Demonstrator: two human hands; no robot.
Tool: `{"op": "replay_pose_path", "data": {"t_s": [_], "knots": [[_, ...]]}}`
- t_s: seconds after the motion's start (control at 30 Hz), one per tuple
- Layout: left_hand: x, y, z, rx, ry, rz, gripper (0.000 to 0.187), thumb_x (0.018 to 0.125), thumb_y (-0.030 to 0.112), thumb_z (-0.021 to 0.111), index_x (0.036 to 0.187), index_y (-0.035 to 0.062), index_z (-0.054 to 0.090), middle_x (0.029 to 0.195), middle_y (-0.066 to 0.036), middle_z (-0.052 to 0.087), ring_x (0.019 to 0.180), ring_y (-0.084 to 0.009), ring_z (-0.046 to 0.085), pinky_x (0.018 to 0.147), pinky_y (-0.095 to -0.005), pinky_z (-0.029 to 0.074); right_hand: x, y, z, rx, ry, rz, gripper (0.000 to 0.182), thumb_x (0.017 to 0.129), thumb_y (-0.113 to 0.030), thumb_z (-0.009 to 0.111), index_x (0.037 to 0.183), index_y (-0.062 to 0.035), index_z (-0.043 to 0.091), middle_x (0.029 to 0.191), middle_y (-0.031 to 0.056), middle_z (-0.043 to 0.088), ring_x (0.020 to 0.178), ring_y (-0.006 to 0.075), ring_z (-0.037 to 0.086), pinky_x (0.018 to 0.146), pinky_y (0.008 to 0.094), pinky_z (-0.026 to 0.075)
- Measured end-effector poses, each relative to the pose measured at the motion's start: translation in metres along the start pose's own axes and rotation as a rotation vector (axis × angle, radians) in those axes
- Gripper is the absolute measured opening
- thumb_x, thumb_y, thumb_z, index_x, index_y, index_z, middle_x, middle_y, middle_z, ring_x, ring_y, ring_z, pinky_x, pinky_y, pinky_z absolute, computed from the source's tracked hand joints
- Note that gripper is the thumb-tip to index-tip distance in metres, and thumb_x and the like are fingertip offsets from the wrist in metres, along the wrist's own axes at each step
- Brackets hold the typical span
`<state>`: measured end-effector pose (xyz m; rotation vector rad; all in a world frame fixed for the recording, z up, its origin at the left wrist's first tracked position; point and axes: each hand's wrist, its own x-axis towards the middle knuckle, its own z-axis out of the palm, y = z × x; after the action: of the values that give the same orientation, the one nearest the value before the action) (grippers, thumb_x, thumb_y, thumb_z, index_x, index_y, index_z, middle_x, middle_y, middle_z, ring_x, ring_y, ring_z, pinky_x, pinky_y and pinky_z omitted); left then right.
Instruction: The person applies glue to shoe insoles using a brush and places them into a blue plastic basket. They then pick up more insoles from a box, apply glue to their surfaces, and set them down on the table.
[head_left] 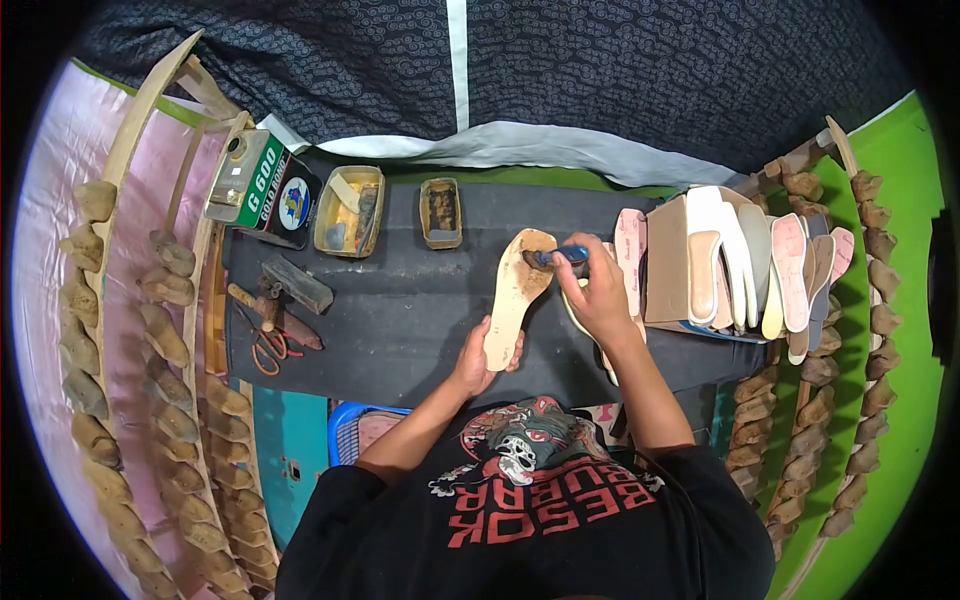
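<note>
A cream insole (508, 300) with a brown-stained toe end is held up over the dark tabletop. My left hand (480, 357) is closed round its narrow heel end. In my right hand (599, 290) is a blue-handled brush (568, 256), its dark bristles against the stained part of the insole. Beyond the insole stands a small yellowish tray (441, 213) with a brown substance in it. Under and beside my right hand lie other pale insoles, partly hidden by the hand and forearm.
A cardboard box (667, 262) holds several upright insoles at the right. At the left are a G 600 can (265, 190), a larger tray (372, 242), scissors (268, 352), a hammer and a dark block (298, 283). Racks of wooden lasts (165, 335) flank the table (400, 310).
</note>
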<state>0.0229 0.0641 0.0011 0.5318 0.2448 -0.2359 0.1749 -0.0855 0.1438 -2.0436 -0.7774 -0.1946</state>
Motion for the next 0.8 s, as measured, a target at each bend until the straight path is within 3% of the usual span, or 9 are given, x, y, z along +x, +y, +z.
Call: {"op": "replay_pose_path", "data": {"t_s": [0.1,0.23,0.33,0.43,0.57,0.7,0.8], "knots": [[-0.005,0.0,-0.001,0.005,0.005,-0.006,0.055,0.109,0.053,0.036,0.117,0.004,0.06,0.093,-0.008,0.064,0.073,-0.018,0.06,0.059,-0.0321,0.048,0.002,0.0,-0.002,-0.034,0.02,-0.023,0.023,0.095,-0.009,0.073,0.111,0.0006,0.06,0.095,0.0173,0.068,0.083,0.0327,0.07,0.073,0.0388,0.055],[-0.005,0.001,-0.001,0.014,0.003,-0.002,0.055,0.109,0.052,0.036,0.117,0.0037,0.06,0.094,-0.008,0.064,0.073,-0.0181,0.06,0.059,-0.0323,0.048,0.005,0.001,-0.005,0.036,-0.105,0.165,0.022,0.095,-0.009,0.072,0.111,0.0011,0.061,0.096,0.0176,0.069,0.084,0.0328,0.07,0.073,0.0393,0.055],[-0.004,0.001,-0.002,0.017,0.025,0.008,0.055,0.109,0.053,0.036,0.117,0.0036,0.06,0.093,-0.008,0.064,0.073,-0.0182,0.06,0.06,-0.0324,0.048,-0.001,0.0,0.001,-0.015,-0.054,-0.048,0.022,0.094,-0.007,0.072,0.11,0.0009,0.061,0.096,0.0185,0.069,0.084,0.0343,0.07,0.074,0.0399,0.055],[-0.002,0.0,-0.004,0.035,0.019,0.024,0.058,0.108,0.056,0.035,0.117,0.0036,0.059,0.093,-0.008,0.063,0.074,-0.0181,0.06,0.061,-0.0323,0.047,-0.008,-0.015,0.0,0.069,-0.147,-0.092,0.017,0.094,-0.005,0.072,0.108,0.0012,0.064,0.1,0.016,0.07,0.087,0.0307,0.071,0.078,0.0373,0.055],[0.0,0.0,-0.008,-0.008,-0.022,0.044,0.055,0.109,0.052,0.037,0.12,0.0032,0.06,0.094,-0.009,0.065,0.074,-0.0183,0.062,0.06,-0.0318,0.049,-0.005,-0.015,-0.004,0.042,-0.139,-0.197,0.022,0.092,-0.004,0.072,0.111,0.0017,0.061,0.097,0.0191,0.069,0.085,0.036,0.07,0.076,0.0401,0.055],[-0.002,0.0,-0.007,-0.003,-0.035,0.024,0.054,0.11,0.051,0.036,0.121,0.0036,0.059,0.095,-0.009,0.065,0.075,-0.0179,0.062,0.061,-0.0317,0.05,0.004,0.004,-0.007,0.015,0.03,-0.079,0.022,0.093,-0.005,0.071,0.112,0.0021,0.062,0.098,0.0184,0.07,0.086,0.0341,0.071,0.076,0.0397,0.056],[-0.001,-0.001,-0.007,0.014,-0.043,0.018,0.053,0.11,0.05,0.036,0.123,0.0038,0.058,0.096,-0.009,0.066,0.076,-0.018,0.062,0.061,-0.0315,0.05,-0.001,-0.006,-0.008,0.009,-0.039,-0.117,0.02,0.092,-0.003,0.073,0.11,0.0004,0.065,0.099,0.0158,0.071,0.087,0.03,0.071,0.079,0.0365,0.055]]}}
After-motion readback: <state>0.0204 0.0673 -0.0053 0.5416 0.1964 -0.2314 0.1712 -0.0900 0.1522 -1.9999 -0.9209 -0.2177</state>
